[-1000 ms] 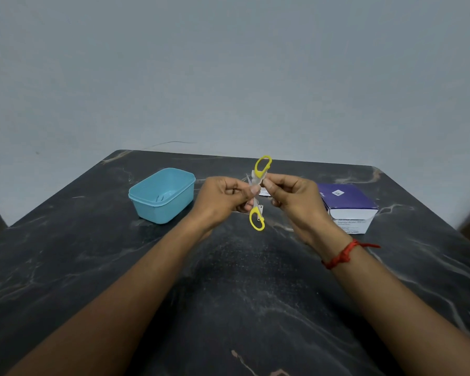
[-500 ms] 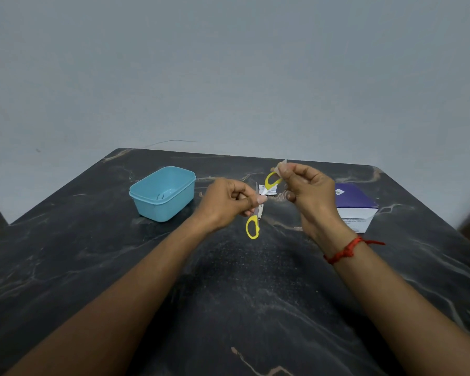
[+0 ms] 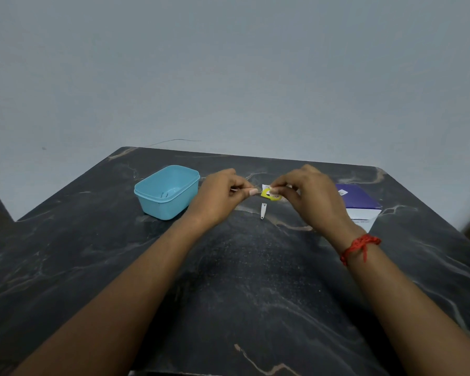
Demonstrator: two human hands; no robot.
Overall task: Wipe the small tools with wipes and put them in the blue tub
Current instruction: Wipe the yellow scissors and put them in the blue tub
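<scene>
Since half a second ago, the scissors have turned from hanging down to lying roughly level between my hands. The yellow loop that dangled under my left hand is no longer showing. Both hands have also shifted farther back over the table (image 3: 98,267).

Going left to right:

- The blue tub (image 3: 165,210) is standing open on the dark marbled table. A thin, small item is lying on its floor, too small to identify.
- Just right of the tub, my left hand (image 3: 219,197) is pinching the metal end of the scissors (image 3: 265,191) between thumb and curled forefinger. The hand is off the table, and its knuckles are close to the tub's right wall.
- Further right of the tub, one yellow loop of the scissors is showing in the gap between my hands. A pale wipe (image 3: 268,195) is pressed against it.
- A nail clipper (image 3: 263,210) is lying flat on the table below that loop, untouched and well right of the tub.
- My right hand (image 3: 308,198) is gripping the wipe around the loop with bent fingers and thumb. A red thread (image 3: 360,246) is sitting on that wrist.
- Farthest right of the tub, a purple and white box (image 3: 362,206) is resting on the table, partly behind my right hand.
</scene>
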